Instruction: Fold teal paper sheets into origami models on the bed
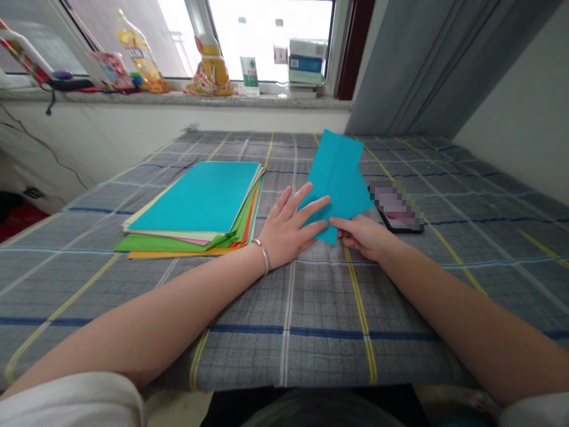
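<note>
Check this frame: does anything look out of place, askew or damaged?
The stack of coloured paper looks uneven: its lower sheets fan out past the turquoise top sheet, and the green sheet looks rumpled near the stack's front corner. The phone on the bed looks odd too, with its face pixelated.

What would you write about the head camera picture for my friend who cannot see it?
The person's bare left hand and right hand touch a creased turquoise paper sheet on a grey checked cloth. To the left lies a thick stack of turquoise, green and orange paper sheets, and to the right lies a black phone.
</note>
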`<state>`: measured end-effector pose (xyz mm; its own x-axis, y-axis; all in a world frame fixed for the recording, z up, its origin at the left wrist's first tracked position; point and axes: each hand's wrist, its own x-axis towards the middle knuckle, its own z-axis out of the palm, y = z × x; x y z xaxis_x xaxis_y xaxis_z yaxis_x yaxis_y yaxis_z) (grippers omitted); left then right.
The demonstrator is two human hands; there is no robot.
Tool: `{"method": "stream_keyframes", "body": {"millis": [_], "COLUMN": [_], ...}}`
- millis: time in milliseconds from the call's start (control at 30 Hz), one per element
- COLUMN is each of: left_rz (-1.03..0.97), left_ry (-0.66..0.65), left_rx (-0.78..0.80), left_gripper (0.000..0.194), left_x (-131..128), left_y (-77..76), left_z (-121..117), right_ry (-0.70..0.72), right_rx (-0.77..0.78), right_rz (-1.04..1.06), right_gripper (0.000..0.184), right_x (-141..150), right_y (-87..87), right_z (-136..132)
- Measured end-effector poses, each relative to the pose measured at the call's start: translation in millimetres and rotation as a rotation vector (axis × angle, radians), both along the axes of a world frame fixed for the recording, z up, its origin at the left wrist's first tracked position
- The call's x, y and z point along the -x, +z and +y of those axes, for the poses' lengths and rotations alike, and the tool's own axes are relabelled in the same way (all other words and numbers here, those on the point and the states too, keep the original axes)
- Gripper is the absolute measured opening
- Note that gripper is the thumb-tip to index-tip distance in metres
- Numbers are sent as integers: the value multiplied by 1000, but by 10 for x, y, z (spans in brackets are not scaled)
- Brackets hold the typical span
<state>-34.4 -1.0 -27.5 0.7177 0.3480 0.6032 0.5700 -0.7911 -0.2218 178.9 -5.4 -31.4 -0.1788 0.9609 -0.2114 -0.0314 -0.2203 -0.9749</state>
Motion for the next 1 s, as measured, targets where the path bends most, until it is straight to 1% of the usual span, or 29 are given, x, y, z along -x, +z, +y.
{"method": "stream_keyframes", "body": {"millis": [67,167,233,267,333,367,433,500,567,633,733,767,833,900,933,1000], "left_rz": [2,32,57,65,65,61,55,51,54,56,50,44,19,-29,-58,-116], "left_ry": [-31,-61,-70,-76,-105,-125,-155,-147,-107,-66,-1,22,52,54,47,19], "left_rx": [9,53,78,87,97,97,78,42,21,31,66,76,93,113,124,144], "left_gripper": [15,17,19,20,19,18,14,10,8,14,33,35,30,18,15,12], "left_x": [6,16,26,32,51,62,87,109,123,127,128,132,151,181,198,229], "left_y": [5,16,26,29,26,19,-5,-33,-51,-52,-30,-23,-16,-20,-24,-32], "left_z": [4,21,36,46,71,87,122,154,172,174,170,173,195,230,248,279], "right_ry": [-30,-90,-160,-202,-277,-304,-323,-311,-260,-178,-61,-29,15,-8,-49,-158], "right_rx": [27,86,125,141,155,155,147,142,145,154,139,132,120,102,85,27], "right_rz": [1,77,157,181,183,166,128,94,60,29,-2,-17,-49,-50,-33,1], "right_gripper": [24,19,14,14,20,23,22,19,16,12,5,5,6,7,10,27], "right_x": [13,35,29,16,-34,-68,-142,-205,-243,-252,-232,-223,-209,-208,-214,-242], "right_y": [15,59,95,112,141,151,165,170,168,164,163,165,170,169,162,129], "right_z": [-12,-25,-20,-11,13,27,48,58,53,40,15,8,1,6,15,46]}}
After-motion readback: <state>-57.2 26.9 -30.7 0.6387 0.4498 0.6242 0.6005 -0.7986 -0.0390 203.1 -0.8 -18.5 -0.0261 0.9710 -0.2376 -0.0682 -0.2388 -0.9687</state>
